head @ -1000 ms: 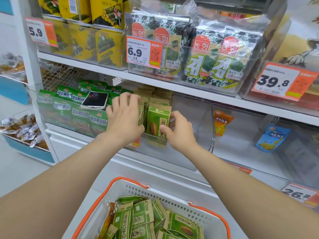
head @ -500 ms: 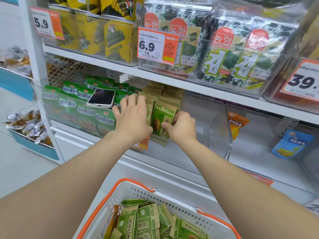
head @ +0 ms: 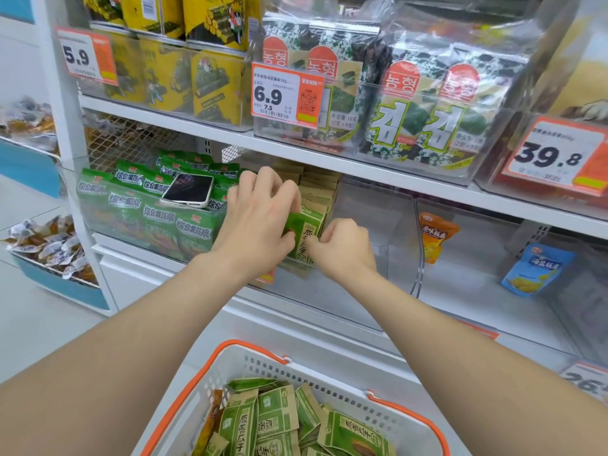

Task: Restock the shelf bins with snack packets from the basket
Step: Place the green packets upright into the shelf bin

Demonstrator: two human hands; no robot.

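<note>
A row of green-and-kraft snack packets point(head: 309, 232) stands upright in a clear shelf bin point(head: 371, 225) on the middle shelf. My left hand point(head: 260, 222) grips the left side of the front packets, fingers curled over their tops. My right hand point(head: 342, 245) pinches the right edge of the front packet. Below, a white basket with orange rim point(head: 250, 348) holds several more of the same green packets point(head: 279, 419).
A phone point(head: 189, 189) lies on green bags point(head: 158, 215) in the bin to the left. To the right, bins hold an orange pouch point(head: 436, 235) and a blue pouch point(head: 536, 269). Seaweed packs point(head: 427, 103) and price tags point(head: 284, 93) fill the shelf above.
Both hands have closed in on the front packet, pressing the row together; the right hand's fingers curled tighter. The camera view shifted slightly right and closer.
</note>
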